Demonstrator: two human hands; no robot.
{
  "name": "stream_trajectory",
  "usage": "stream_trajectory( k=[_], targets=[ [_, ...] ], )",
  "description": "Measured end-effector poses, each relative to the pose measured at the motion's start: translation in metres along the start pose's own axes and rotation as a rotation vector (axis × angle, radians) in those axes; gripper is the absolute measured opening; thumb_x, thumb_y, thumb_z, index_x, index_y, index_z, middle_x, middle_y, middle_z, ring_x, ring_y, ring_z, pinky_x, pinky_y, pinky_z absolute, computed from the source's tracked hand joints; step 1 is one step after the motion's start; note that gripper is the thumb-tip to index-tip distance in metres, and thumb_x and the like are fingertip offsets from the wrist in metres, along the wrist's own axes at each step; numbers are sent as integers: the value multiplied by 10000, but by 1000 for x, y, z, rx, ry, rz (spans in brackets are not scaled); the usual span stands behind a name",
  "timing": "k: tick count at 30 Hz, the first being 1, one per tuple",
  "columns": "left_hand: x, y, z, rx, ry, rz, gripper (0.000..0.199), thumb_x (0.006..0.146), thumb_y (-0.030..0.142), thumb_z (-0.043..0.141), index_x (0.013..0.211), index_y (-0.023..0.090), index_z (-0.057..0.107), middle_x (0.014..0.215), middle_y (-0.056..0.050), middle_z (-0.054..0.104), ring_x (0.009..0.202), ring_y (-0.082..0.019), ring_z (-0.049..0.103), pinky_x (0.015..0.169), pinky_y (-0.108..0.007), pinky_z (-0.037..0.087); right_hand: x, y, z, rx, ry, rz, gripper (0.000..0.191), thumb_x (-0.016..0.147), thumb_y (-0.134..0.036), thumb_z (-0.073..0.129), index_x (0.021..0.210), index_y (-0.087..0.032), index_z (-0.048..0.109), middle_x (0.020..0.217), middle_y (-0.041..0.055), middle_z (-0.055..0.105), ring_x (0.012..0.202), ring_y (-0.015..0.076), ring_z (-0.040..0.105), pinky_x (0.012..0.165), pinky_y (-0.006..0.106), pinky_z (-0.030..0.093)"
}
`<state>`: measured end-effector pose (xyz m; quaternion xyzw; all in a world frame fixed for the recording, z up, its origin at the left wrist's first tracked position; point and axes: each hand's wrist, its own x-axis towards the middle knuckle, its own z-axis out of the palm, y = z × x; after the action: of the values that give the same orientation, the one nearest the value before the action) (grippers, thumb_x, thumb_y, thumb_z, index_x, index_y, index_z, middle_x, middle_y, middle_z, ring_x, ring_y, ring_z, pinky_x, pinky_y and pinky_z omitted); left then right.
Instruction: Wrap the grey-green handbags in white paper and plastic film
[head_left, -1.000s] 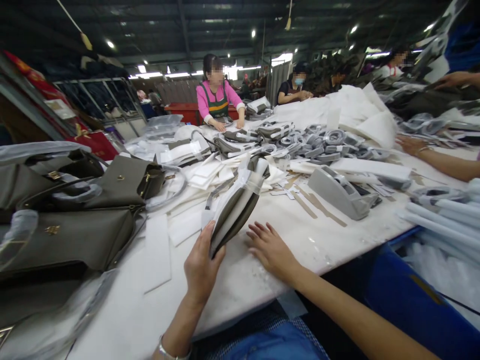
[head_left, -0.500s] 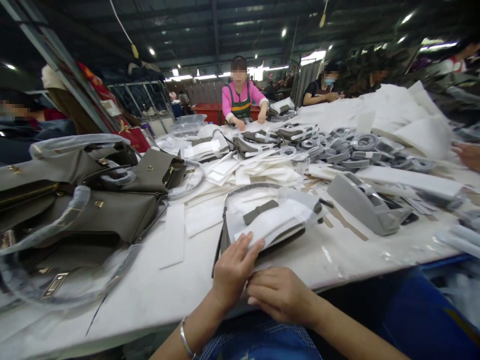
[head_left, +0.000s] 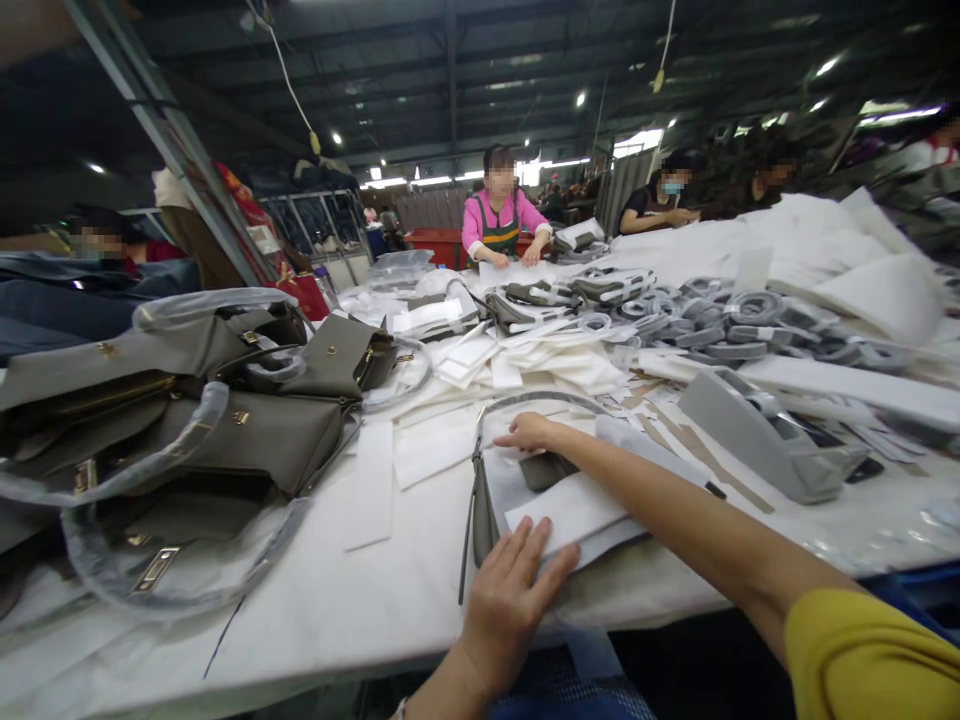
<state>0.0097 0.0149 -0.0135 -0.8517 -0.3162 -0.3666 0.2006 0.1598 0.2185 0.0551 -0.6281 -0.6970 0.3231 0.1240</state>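
A grey-green bag (head_left: pixel 482 500) lies on the white table at the near middle, partly covered by translucent wrapping and a white padding sheet (head_left: pixel 574 508). Spread fingers of my left hand (head_left: pixel 514 595) rest on the near left edge of that sheet. Farther up, my right hand (head_left: pixel 529 432) is over the bag's upper part, below the arch of its wrapped handle (head_left: pixel 540 398). Its index finger points left; whether it pinches anything is hidden. My right forearm crosses over the bag's right side.
Several grey-green bags (head_left: pixel 277 440) with wrapped handles fill the left. A grey tape dispenser (head_left: pixel 757 435) stands right. Behind are white sheets (head_left: pixel 532 355) and wrapped coiled straps (head_left: pixel 690 310). Across the table a person in pink (head_left: pixel 506 215) handles a white sheet.
My right hand has moved from the table's near edge up over the bag. My left hand stays on the white sheet, its fingers more spread. The view has shifted slightly left.
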Motion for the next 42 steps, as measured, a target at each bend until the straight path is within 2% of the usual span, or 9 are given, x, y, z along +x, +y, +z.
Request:
stream_trajectory(
  k=[3, 7, 12, 18, 22, 27, 33, 39, 42],
  targets=[
    [-2, 5, -3, -18, 37, 15, 379, 995, 178, 518, 1333, 322, 613, 1325, -56, 657, 1227, -244, 625, 918, -340, 601, 11, 3, 3, 89, -88, 87, 439, 645, -552, 845, 566, -180, 626, 436, 4, 544, 505, 180, 577, 563, 303, 491],
    [1, 8, -4, -48, 73, 17, 352, 982, 203, 561, 1299, 335, 636, 1302, -45, 672, 1207, -234, 639, 906, -324, 605, 9, 13, 4, 294, -62, 91, 394, 724, -535, 802, 656, -172, 665, 547, 4, 623, 534, 131, 563, 531, 246, 457],
    [5, 7, -5, -77, 35, 4, 365, 1000, 178, 504, 1309, 325, 632, 1299, -58, 672, 1196, -243, 645, 894, -339, 613, -4, 18, 0, 542, 13, -7, 394, 761, -504, 789, 901, -137, 759, 869, 96, 766, 757, 151, 682, 677, 251, 524],
    [3, 6, -4, -82, 31, -19, 401, 994, 166, 512, 1351, 330, 594, 1319, -58, 660, 1218, -244, 631, 919, -346, 604, -38, 9, -16, 710, 31, -216, 542, 695, -553, 810, 1050, -145, 768, 992, 108, 779, 955, 217, 715, 942, 370, 534],
    [2, 5, -5, -94, -14, -24, 411, 991, 180, 528, 1367, 338, 578, 1355, -52, 636, 1241, -243, 615, 943, -345, 592, -81, 10, -17, 609, 29, -384, 378, 760, -484, 769, 984, -180, 792, 984, 73, 785, 960, 248, 722, 953, 405, 541],
    [5, 4, -7, -130, -52, -33, 400, 982, 171, 547, 1345, 333, 594, 1327, -57, 653, 1221, -241, 628, 936, -361, 595, -138, 25, -3, 311, 4, -540, 169, 893, -295, 661, 981, -226, 788, 951, 19, 786, 907, 198, 729, 860, 308, 570],
    [4, 2, -7, -297, -75, -75, 238, 987, 243, 550, 1183, 181, 671, 1212, -107, 702, 1237, -239, 608, 1050, -406, 537, -174, 41, 13, 169, 22, -785, 287, 917, -123, 588, 1127, -248, 739, 1098, 40, 758, 1033, 164, 705, 927, 281, 570],
    [0, 1, -10, -290, -74, -88, 287, 1012, 189, 468, 1259, 151, 609, 1300, -127, 652, 1282, -244, 574, 1071, -398, 516, -192, 47, 19, 159, 147, -823, 331, 933, -106, 580, 1194, -258, 717, 1171, 55, 741, 1095, 164, 693, 983, 292, 568],
    [-3, 1, -9, -343, -96, -131, 280, 996, 164, 498, 1258, 137, 592, 1332, -137, 624, 1291, -235, 561, 1096, -391, 494, -200, 48, 22, 143, 169, -828, 355, 957, -117, 553, 1250, -265, 685, 1220, 62, 721, 1134, 167, 676, 1008, 311, 560]
  ],
)
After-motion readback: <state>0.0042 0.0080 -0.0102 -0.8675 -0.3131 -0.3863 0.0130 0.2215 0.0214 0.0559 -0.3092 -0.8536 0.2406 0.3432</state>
